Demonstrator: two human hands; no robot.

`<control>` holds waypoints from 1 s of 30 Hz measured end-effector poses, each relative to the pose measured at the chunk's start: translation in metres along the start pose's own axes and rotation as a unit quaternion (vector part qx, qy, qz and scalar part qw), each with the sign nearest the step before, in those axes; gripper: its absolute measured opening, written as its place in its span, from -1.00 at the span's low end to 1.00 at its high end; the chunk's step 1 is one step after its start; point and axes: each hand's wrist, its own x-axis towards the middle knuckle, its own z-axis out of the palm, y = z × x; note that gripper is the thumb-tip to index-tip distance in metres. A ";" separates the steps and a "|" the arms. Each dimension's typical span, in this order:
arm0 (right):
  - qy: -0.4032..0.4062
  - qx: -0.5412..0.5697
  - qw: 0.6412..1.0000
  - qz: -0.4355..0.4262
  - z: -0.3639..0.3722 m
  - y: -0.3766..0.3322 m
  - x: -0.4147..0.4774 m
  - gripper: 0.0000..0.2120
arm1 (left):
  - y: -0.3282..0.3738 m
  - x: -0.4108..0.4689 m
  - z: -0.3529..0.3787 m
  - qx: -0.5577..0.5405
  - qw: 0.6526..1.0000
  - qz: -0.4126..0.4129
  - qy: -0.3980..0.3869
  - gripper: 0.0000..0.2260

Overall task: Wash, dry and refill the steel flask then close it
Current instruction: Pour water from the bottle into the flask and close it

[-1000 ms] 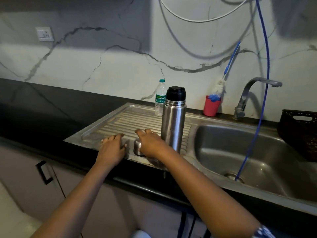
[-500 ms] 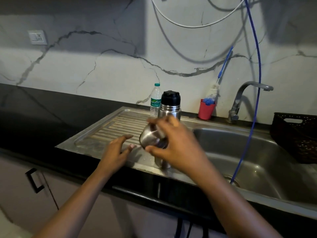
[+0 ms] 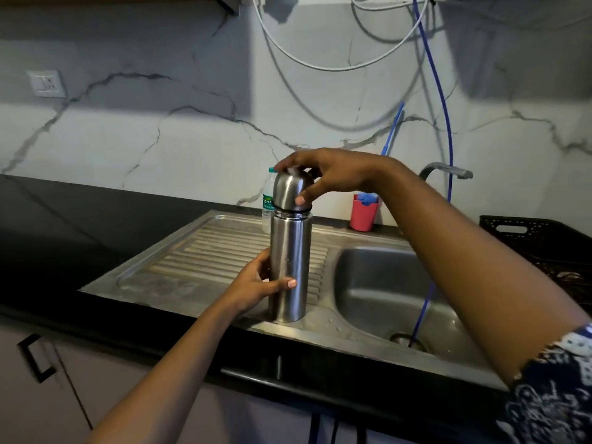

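Note:
The steel flask [image 3: 290,261] stands upright on the ribbed drainboard [image 3: 205,251] of the steel sink. My left hand [image 3: 259,283] grips its lower body from the left, thumb across the front. A rounded steel cup cap [image 3: 290,190] sits over the flask's top, with a thin dark rim showing beneath it. My right hand [image 3: 326,174] holds this cap from above and the right, fingers over its dome and thumb on its front.
A plastic water bottle [image 3: 267,203] stands just behind the flask. A red cup [image 3: 363,214] with a blue brush sits by the wall. The tap [image 3: 445,171] and a blue hose [image 3: 426,302] hang over the basin [image 3: 384,283]. A black basket [image 3: 541,248] is at the right.
My right hand lifted the steel cup cap off the drainboard and set it over the flask's black stopper. My left hand moved from the drainboard onto the flask's body.

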 end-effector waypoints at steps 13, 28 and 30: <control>0.156 -0.430 0.877 0.146 0.035 -0.040 0.035 -0.36 | -0.008 0.007 -0.001 0.043 0.999 0.005 0.024 -0.35; -0.114 -0.116 0.986 0.033 -0.016 -0.015 0.022 -0.44 | -0.001 0.003 0.000 0.048 0.999 0.001 0.002 -0.33; -0.064 -0.154 0.983 0.073 -0.013 -0.025 0.028 -0.52 | -0.002 0.003 0.000 0.043 0.999 0.002 0.008 -0.34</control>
